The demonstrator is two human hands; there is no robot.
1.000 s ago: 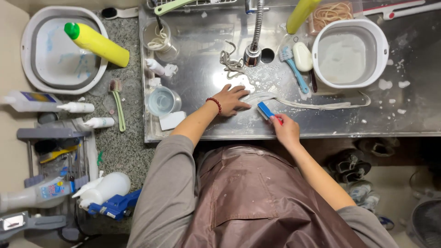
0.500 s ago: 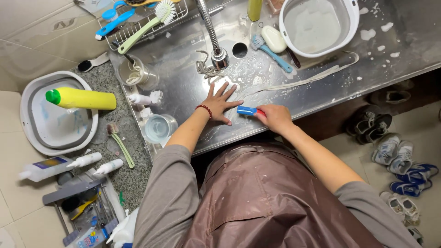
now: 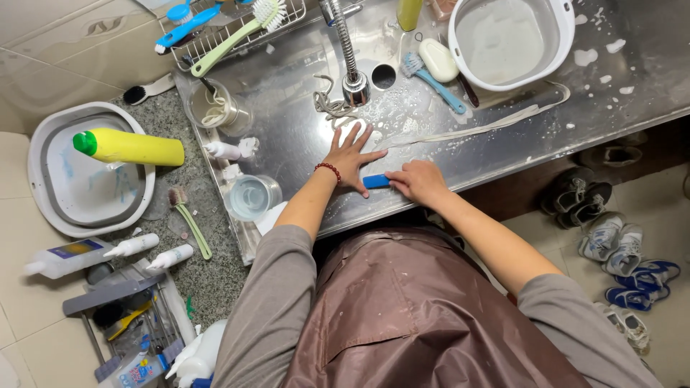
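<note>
blue brush (image 3: 376, 182) between both hands

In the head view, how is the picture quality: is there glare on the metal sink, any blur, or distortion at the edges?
Head view: light is even and soft; the wet steel sink shows only mild pale sheen, no hard glare. Left hand and right hand, which holds a blue brush, are sharp, without motion blur. The wide lens bends the sink edge and tilts the scene; the shoes at the right look stretched.

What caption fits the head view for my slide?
Left hand flat on a white lace, right hand gripping a blue brush on the soapy steel sink.
</note>
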